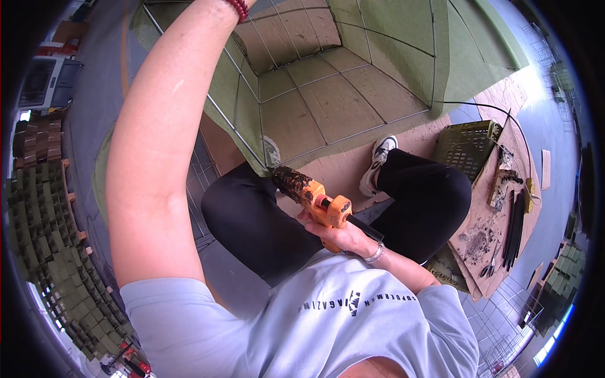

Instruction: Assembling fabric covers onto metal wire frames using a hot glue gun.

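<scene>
My right hand is wrapped round the handle of an orange glue gun, its front end caked with dark residue. The gun's tip is close to the lower left edge of a box-like metal wire frame lined with green mesh fabric. Whether the tip touches the frame cannot be made out. My left arm stretches up along the frame's left side. Past the red beaded bracelet, my left hand runs out of the picture at the top.
A green plastic crate stands at the right. Beside it, black sticks and scissors lie on stained cardboard. A black cord curves above them. Stacked green bundles line the left; wire grids lie lower right.
</scene>
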`<state>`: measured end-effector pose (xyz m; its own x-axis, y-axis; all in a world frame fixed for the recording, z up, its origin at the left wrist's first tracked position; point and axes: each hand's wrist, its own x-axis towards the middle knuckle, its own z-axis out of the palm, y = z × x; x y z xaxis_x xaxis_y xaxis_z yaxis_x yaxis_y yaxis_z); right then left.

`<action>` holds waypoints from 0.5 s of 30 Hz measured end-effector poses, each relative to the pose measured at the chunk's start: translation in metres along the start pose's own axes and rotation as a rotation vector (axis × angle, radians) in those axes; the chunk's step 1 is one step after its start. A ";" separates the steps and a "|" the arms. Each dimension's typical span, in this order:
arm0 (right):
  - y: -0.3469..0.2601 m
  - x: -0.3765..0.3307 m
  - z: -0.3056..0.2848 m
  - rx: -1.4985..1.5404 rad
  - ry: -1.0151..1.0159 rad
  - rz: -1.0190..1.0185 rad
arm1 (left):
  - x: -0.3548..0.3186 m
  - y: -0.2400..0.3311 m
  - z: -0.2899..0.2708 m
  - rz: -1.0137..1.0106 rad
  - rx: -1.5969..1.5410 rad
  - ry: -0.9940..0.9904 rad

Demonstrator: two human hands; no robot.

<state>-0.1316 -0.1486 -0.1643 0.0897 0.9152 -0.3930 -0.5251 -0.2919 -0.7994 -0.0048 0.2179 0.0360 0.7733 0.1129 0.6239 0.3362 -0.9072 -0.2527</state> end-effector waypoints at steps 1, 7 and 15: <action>0.000 0.000 0.001 0.011 0.014 0.009 | -0.001 0.001 0.000 -0.001 -0.003 0.005; 0.008 0.000 0.002 0.000 0.027 -0.011 | -0.002 0.007 -0.002 -0.027 -0.017 -0.029; 0.000 0.001 0.004 0.002 0.053 -0.016 | -0.004 0.011 -0.006 -0.072 0.020 -0.088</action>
<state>-0.1351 -0.1467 -0.1629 0.1429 0.9035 -0.4041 -0.5250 -0.2769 -0.8048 -0.0073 0.2049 0.0356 0.7907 0.2133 0.5739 0.4026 -0.8873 -0.2249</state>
